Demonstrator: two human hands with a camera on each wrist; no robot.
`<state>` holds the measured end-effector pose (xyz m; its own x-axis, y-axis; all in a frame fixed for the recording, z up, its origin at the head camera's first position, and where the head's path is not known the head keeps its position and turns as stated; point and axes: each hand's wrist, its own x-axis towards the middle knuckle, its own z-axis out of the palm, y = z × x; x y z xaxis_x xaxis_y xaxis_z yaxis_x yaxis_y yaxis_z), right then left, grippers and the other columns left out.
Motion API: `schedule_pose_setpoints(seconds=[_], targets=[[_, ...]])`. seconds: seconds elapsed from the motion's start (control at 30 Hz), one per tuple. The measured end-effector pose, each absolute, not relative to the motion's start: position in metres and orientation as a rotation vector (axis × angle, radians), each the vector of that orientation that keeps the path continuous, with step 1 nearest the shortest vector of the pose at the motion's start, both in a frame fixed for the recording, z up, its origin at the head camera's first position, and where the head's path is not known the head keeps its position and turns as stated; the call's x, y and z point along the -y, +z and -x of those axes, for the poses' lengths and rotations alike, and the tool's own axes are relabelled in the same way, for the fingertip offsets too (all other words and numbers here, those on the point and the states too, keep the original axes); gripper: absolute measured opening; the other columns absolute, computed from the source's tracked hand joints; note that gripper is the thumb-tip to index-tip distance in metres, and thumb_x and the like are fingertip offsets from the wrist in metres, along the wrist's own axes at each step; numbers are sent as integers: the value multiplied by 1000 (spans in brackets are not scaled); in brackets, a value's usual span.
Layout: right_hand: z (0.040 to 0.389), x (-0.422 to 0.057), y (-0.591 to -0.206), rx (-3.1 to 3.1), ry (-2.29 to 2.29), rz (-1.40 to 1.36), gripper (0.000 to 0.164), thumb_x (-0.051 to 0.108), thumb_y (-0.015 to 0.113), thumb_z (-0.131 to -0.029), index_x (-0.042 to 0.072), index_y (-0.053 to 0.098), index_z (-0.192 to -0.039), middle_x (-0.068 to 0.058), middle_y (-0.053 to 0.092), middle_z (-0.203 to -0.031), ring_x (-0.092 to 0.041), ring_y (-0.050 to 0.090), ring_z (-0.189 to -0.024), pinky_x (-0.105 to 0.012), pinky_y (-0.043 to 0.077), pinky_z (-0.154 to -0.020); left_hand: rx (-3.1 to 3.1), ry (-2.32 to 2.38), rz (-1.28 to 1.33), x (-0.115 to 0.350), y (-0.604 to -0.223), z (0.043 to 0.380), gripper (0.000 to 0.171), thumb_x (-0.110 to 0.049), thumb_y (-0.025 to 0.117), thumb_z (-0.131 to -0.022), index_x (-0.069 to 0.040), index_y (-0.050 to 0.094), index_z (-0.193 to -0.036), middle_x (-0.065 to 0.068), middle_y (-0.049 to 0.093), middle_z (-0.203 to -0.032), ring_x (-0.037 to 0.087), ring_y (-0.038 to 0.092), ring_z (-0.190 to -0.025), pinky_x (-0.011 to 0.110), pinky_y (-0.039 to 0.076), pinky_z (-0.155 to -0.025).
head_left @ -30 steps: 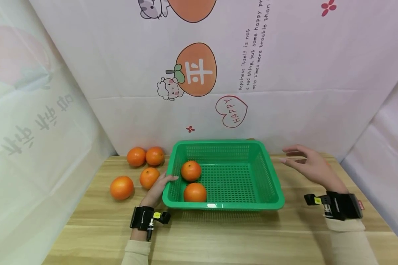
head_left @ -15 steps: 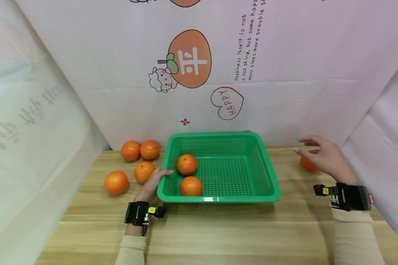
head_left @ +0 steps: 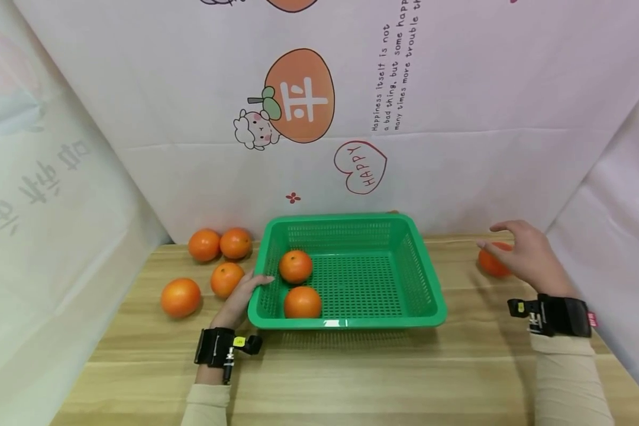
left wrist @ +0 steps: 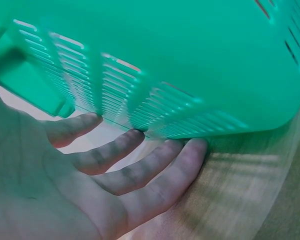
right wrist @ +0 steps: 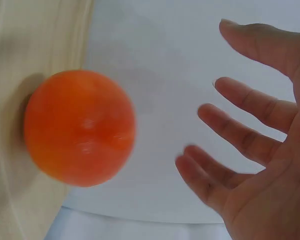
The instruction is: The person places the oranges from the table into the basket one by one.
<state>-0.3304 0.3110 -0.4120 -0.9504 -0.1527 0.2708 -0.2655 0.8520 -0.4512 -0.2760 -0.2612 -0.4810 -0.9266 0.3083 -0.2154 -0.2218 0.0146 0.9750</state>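
A green plastic basket (head_left: 346, 323) with slotted walls sits mid-table and holds two oranges (head_left: 296, 266) at its left end. My left hand (head_left: 241, 297) holds its left side, thumb over the rim. In the left wrist view, the fingers (left wrist: 155, 192) reach along the outside of the slotted wall (left wrist: 140, 30). To the right of the basket, my right hand (head_left: 532, 260) hovers by a single orange (head_left: 491, 260) on the table, fingers spread and slightly bent. The right wrist view has a gap between that orange (right wrist: 80, 127) and the fingertips.
Several more oranges (head_left: 181, 297) lie on the wooden table (head_left: 351, 384) left of the basket, one of them close by my left hand. A white printed cloth (head_left: 447, 177) hangs behind the table and along both sides. A bit of orange shows behind the basket's far rim (head_left: 393, 212).
My right hand has moved right, away from the basket, and an orange formerly hidden behind it now shows. My left hand stays at the basket's left side. The head view has shifted slightly.
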Motion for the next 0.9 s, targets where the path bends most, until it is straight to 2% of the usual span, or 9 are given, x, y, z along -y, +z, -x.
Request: schedule_pose_setpoints(seconds=[0.2, 0.33, 0.4, 0.47, 0.57, 0.63, 0.73, 0.9], targets=[[340, -319, -430, 2842, 696, -305, 58, 29, 75, -98, -13, 57, -133, -44, 52, -136, -63, 43, -127, -76, 36, -103, -1937, 1967, -101, 261, -482, 276, 71, -28, 45, -108, -15, 13, -170, 23, 36, -166, 27, 57, -133, 32, 56, -101], [345, -325, -442, 2875, 709, -285, 63, 30, 75, -98, -15, 54, -136, -46, 49, -136, -64, 44, -123, -75, 39, -99, -1941, 1968, -123, 261, -482, 278, 71, -28, 45, -107, -15, 13, -170, 23, 35, -166, 30, 53, -136, 33, 55, -102], [348, -327, -447, 2879, 708, -287, 63, 28, 75, -97, -17, 54, -135, -47, 50, -132, -61, 48, -117, -68, 46, -92, -1944, 1968, -126, 262, -482, 279, 72, -27, 45, -107, -15, 12, -170, 23, 35, -166, 31, 53, -136, 33, 55, -102], [351, -328, -452, 2883, 700, -289, 63, 27, 76, -96, -18, 54, -135, -46, 52, -130, -57, 53, -110, -56, 52, -80, -1947, 1965, -120, 262, -482, 279, 72, -27, 45, -107, -16, 12, -170, 23, 35, -165, 31, 53, -135, 33, 55, -101], [353, -330, -459, 2885, 686, -280, 65, 27, 77, -95, -17, 54, -135, -44, 53, -128, -51, 55, -103, -37, 48, -68, -1947, 1960, -114, 262, -481, 279, 74, -28, 46, -106, -16, 11, -170, 23, 36, -165, 30, 54, -134, 33, 55, -101], [354, -332, -463, 2896, 697, -266, 68, 28, 77, -95, -17, 51, -139, -44, 51, -131, -50, 54, -103, -32, 45, -66, -1946, 1961, -108, 262, -482, 279, 74, -28, 46, -106, -15, 11, -170, 24, 37, -165, 29, 56, -133, 32, 55, -100], [355, -335, -470, 2893, 714, -242, 70, 27, 76, -94, -16, 48, -142, -45, 46, -132, -51, 51, -104, -34, 44, -67, -1943, 1963, -105, 262, -482, 280, 73, -28, 46, -106, -14, 13, -170, 24, 39, -164, 28, 57, -131, 32, 56, -99], [355, -337, -483, 2876, 735, -218, 74, 27, 79, -92, -13, 45, -145, -46, 44, -131, -55, 53, -103, -48, 51, -71, -1941, 1958, -100, 263, -482, 279, 72, -29, 45, -107, -16, 13, -170, 20, 36, -168, 29, 53, -137, 31, 54, -102]])
